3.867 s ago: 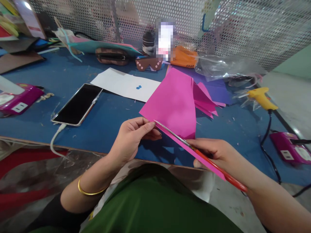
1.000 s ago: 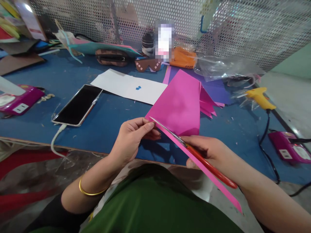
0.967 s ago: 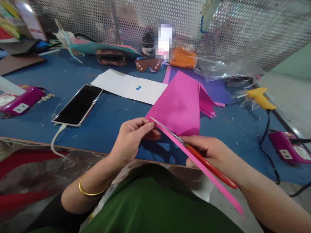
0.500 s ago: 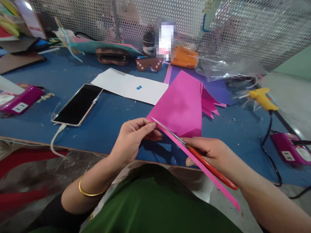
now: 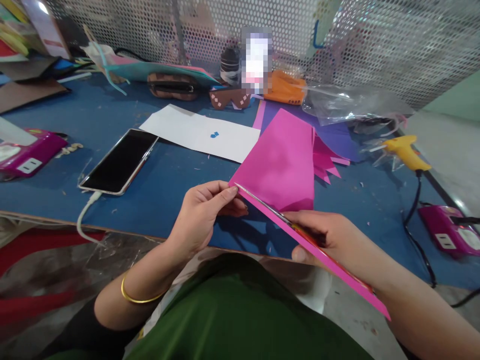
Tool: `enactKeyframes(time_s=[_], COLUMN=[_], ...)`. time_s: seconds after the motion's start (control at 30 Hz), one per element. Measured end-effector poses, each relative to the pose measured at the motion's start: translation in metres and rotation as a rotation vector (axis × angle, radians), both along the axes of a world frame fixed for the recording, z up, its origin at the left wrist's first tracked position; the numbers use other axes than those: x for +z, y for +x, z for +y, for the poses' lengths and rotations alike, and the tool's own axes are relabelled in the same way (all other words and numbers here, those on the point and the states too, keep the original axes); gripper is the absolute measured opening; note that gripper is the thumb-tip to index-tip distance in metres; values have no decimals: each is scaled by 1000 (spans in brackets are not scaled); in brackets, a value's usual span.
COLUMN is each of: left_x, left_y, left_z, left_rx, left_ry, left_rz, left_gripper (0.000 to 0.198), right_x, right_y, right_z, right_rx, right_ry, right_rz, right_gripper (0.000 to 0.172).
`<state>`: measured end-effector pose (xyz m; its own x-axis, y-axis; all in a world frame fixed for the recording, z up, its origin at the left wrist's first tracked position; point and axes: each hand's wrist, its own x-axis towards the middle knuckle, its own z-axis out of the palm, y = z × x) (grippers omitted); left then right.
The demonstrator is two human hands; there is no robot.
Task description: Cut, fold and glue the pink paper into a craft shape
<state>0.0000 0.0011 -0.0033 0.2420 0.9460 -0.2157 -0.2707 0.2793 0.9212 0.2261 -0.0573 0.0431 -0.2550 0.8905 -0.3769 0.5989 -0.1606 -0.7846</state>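
Observation:
A sheet of pink paper [image 5: 279, 160] is pinched at its lower left corner by my left hand [image 5: 204, 212]. My right hand [image 5: 330, 232] is closed around the handles of red-handled scissors [image 5: 262, 203], whose blades lie along the sheet's near edge. The blade tips reach close to my left thumb. A narrow pink strip [image 5: 347, 272] runs from the cut down past my right hand and partly covers the red handles. Behind the sheet, pink pieces with pointed ends [image 5: 325, 161] rest on purple paper [image 5: 333, 135].
White paper [image 5: 202, 131] with small blue bits lies beside a phone [image 5: 120, 162] on a charging cable. To the right are a yellow glue gun [image 5: 407, 152] and a magenta socket box [image 5: 450, 230]. Brown paper glasses [image 5: 229, 98] and an orange item [image 5: 285, 87] stand near the mesh panel.
The scissors have closed along the edge, and their handles now sit mostly behind the strip. The strip's loose end has swung up and to the right. My left hand has barely shifted.

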Motion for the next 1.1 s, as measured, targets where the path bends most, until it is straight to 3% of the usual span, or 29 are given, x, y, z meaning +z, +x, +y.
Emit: enactKeyframes(time_s=[0.23,0.43,0.87,1.1], left_x=[2,1,2,1], left_y=[0,-1,-1,-1], left_z=[-1,1,1,2], left_rx=[-3,-17,-27,-31], left_ry=[1,-23,-43,-25], left_rz=[31,1,-8,-15], left_gripper=[14,13,14,15], right_x=[5,8,2,2], right_y=[-3,-6,-4,-4], right_z=[2,3,5,4], right_rx=[8,24,20,-9], right_ry=[-21,-48,-24,-48], right_rz=[-40,-23,-9,-4], right_gripper=[41,25,30,25])
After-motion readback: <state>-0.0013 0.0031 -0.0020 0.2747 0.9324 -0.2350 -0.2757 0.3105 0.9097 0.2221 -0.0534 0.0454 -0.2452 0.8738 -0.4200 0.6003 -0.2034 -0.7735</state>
